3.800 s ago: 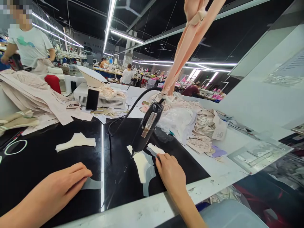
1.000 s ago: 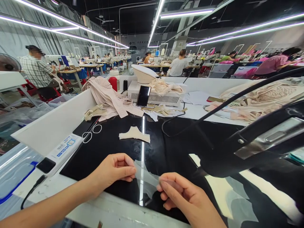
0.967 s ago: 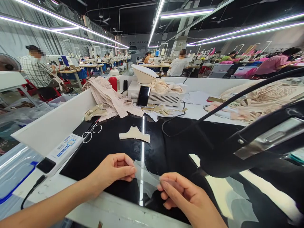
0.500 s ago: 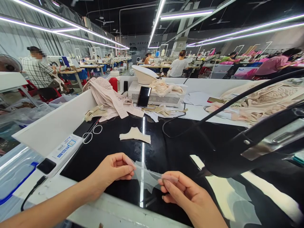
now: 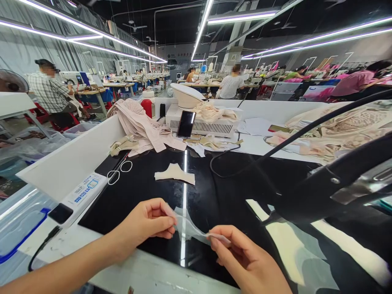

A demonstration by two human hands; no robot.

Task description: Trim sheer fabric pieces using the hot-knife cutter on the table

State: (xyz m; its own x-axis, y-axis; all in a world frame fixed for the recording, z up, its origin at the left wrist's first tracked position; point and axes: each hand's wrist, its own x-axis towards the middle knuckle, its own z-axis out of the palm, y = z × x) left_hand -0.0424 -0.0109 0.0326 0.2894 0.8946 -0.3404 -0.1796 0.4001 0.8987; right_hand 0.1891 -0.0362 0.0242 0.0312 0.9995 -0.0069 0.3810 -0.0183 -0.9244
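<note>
A sheer, nearly see-through piece of mesh-like fabric (image 5: 190, 229) is stretched between my hands above the glossy black work surface (image 5: 128, 212). My left hand (image 5: 154, 220) pinches its left end between thumb and fingers. At the other end, my right hand (image 5: 241, 253) holds it in a similar pinch, lower and nearer the front edge. Beyond the hands lies a cream cut-out fabric piece (image 5: 174, 173), flat on the black surface. To the right, a cream piece with sheer fabric attached (image 5: 288, 245) rests beneath the dark machine arm (image 5: 306, 200).
The machine arm's pointed tip overhangs the right side. A black cable (image 5: 223, 176) curves across the back. Beige fabric strips (image 5: 143, 124), a phone (image 5: 185, 123) and a white box (image 5: 211, 127) stand behind. A white power bank (image 5: 84, 192) sits left. Other people work farther off.
My right hand has shifted slightly downward and turned a little. The sheer fabric between my hands now sags and looks narrower. My left hand has barely moved.
</note>
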